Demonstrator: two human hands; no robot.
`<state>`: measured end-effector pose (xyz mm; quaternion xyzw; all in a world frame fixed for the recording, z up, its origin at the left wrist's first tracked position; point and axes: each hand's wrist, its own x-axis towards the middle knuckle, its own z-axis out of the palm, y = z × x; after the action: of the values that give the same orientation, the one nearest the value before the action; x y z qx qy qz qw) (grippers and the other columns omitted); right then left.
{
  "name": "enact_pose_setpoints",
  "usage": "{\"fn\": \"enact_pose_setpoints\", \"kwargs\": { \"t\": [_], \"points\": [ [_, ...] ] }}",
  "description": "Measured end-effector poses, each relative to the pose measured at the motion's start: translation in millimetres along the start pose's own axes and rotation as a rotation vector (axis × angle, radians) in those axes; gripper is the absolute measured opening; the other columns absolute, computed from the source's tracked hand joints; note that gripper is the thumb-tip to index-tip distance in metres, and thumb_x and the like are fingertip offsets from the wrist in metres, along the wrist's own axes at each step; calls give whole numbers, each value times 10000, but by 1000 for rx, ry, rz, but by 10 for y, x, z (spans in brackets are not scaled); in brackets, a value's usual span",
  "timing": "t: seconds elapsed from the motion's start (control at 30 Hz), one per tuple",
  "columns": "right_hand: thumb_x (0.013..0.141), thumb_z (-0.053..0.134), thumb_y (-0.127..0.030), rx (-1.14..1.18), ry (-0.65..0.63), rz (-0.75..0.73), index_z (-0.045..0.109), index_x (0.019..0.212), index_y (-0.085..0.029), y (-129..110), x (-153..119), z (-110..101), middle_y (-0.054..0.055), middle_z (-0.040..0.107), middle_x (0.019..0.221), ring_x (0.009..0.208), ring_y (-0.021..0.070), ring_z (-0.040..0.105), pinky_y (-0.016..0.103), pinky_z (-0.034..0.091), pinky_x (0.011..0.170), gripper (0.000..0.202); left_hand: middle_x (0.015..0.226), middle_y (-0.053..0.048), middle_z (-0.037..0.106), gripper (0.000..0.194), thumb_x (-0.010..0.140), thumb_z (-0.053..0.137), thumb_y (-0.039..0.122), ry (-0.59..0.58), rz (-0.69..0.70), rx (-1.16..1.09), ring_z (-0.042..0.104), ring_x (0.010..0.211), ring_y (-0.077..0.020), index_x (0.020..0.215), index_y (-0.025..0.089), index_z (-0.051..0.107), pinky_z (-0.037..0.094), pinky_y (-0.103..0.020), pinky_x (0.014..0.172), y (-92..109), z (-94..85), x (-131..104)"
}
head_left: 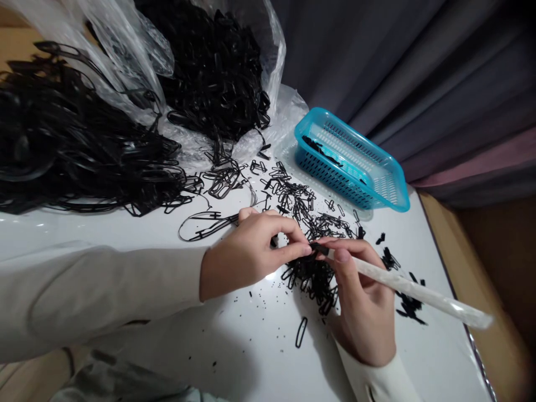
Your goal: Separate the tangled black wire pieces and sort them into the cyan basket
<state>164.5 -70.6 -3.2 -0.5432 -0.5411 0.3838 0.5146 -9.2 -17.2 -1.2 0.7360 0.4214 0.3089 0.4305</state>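
My right hand (366, 312) grips a long white stick (422, 291), whose far end points away to the right. At the stick's near end is a small black piece (320, 249), held at the fingertips of both hands. My left hand (255, 248) is closed in a pinch on this piece, with thumb and forefinger together. Its exact shape is partly hidden by the fingers. Under and around the hands lies a pile of thin black plastic loops (314, 279). A single black loop (301, 332) lies apart, nearer to me.
A blue perforated basket (335, 181) with some black pieces stands behind the pile. Tangled black strips (62, 139) heap at the left, and more (218, 67) fill a clear plastic bag (274, 61). Small black pieces (410, 307) lie near the white table's right edge.
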Motion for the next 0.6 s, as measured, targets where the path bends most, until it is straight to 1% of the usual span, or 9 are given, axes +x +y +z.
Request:
{"fn": "enact_pose_setpoints", "kwargs": {
  "t": [0.13,0.2,0.33,0.47,0.6],
  "points": [
    [912,546,-288,-1,-12,-25,655,893,-247,-2,1,-14,22,668,1010,998,173,612,319,486,872,118,798,33,698,162,850,601,330,17,-37,-25,609,827,-168,755,229,683,355,-363,849,12,-15,5],
    [919,536,-291,0,-27,-28,649,900,-247,-8,5,-18,23,671,1018,1008,175,614,329,474,892,123,793,29,695,161,845,605,328,19,-38,-23,609,823,-166,749,224,682,371,-352,832,6,-17,6],
    [920,533,-288,-51,-42,-51,649,910,-251,-24,9,-21,17,672,1005,1020,167,609,310,472,888,122,768,41,685,153,839,610,327,23,-6,-17,601,800,-153,741,231,679,370,-340,811,-15,-6,3],
    [913,540,-284,-145,-28,-99,658,888,-252,-40,19,-15,17,676,952,981,163,615,294,483,847,125,752,42,678,175,843,602,335,14,2,-11,590,774,-152,725,229,674,354,-345,811,-17,1,-1],
    [907,540,-272,-191,-13,-114,655,871,-254,-41,20,-1,16,676,935,949,166,623,299,489,823,121,781,44,679,171,858,590,343,-7,5,-8,577,808,-163,754,235,672,316,-360,831,-11,-3,-10]
  ]
}}
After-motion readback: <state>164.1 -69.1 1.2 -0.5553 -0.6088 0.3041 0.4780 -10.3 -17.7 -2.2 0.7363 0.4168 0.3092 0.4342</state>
